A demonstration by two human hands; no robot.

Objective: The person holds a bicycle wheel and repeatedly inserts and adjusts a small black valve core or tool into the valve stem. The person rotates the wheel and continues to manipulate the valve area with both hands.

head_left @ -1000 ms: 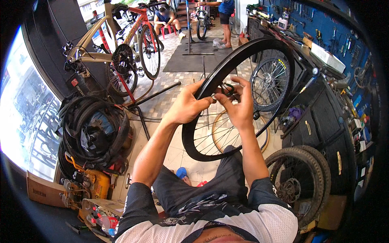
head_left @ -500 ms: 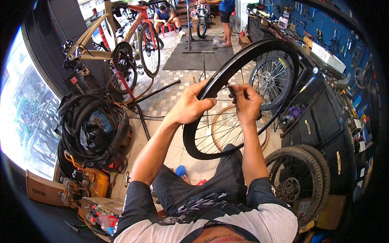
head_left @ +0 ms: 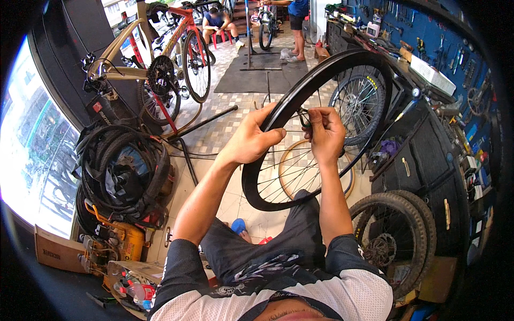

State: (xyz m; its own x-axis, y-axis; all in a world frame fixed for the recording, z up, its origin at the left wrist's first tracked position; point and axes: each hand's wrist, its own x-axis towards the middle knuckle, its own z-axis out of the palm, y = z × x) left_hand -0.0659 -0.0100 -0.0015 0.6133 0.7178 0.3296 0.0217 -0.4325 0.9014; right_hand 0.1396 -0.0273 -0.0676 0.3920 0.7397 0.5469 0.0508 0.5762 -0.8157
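A deep black bicycle wheel (head_left: 300,90) with thin dark spokes stands tilted before me, its lower edge by my thigh. My left hand (head_left: 256,136) is closed around the left side of its rim, thumb lying on the inner side. Inside the wheel, my right hand (head_left: 325,128) pinches a small dark spoke wrench (head_left: 305,119) between thumb and fingers. The tool is at the outer end of a spoke, close to the rim's inner edge. My fingers partly hide it.
A mountain bike wheel (head_left: 357,101) stands behind mine. Knobbly tyred wheels (head_left: 393,235) lean at my right by black drawers (head_left: 423,168). At left are bundled tyres (head_left: 120,166), a yellow compressor (head_left: 127,243) and bikes (head_left: 160,69). Two people (head_left: 300,27) are at the back.
My right hand has turned a little at the spoke, and more of the wrench shows beside the fingers. My left hand and the wheel have stayed put.
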